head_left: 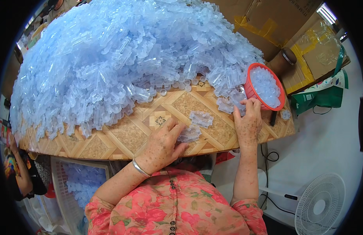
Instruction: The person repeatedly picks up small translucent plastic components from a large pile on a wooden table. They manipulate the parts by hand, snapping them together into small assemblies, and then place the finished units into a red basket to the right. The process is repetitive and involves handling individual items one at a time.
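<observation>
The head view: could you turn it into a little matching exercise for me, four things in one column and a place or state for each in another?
Things
1. Left hand
2. Right hand
3. Red basket
4. White fan

Places or states
A. filled with small clear pieces
B. close by the red basket
C. toward the picture's lower right corner
D. silver bangle at its wrist

Pairs: 1-D, 2-B, 3-A, 4-C

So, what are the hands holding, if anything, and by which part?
The left hand is at the left end of some clear plastic pieces; whether it grips them can't be told. Same for the right hand: unclear.
</observation>
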The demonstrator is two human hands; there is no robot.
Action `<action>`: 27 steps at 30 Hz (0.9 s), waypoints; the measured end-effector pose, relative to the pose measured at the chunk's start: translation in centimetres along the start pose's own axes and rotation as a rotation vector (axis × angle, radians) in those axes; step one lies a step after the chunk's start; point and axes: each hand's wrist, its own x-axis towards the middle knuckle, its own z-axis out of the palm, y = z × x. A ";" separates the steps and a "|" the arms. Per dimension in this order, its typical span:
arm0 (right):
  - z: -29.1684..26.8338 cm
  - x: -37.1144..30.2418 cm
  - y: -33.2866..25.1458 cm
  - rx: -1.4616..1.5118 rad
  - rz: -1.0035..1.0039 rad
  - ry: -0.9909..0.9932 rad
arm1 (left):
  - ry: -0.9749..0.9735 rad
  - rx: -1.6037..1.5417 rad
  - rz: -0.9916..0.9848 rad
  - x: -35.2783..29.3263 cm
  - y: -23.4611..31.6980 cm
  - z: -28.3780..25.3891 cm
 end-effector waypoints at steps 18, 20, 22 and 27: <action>-0.8 -4.8 -3.5 1.088 0.329 -0.211 | 0.157 -0.033 -0.012 -0.2 -1.4 0.7; -1.0 -5.5 -4.6 1.121 0.295 -0.272 | 0.166 -0.058 -0.029 -0.3 -1.4 0.6; -1.2 -6.1 -5.6 1.117 0.274 -0.360 | 0.150 -0.087 -0.054 -0.4 -1.6 0.3; -2.9 -6.6 -5.3 0.849 0.228 -0.647 | 0.149 -0.047 -0.034 -0.9 -1.9 -0.9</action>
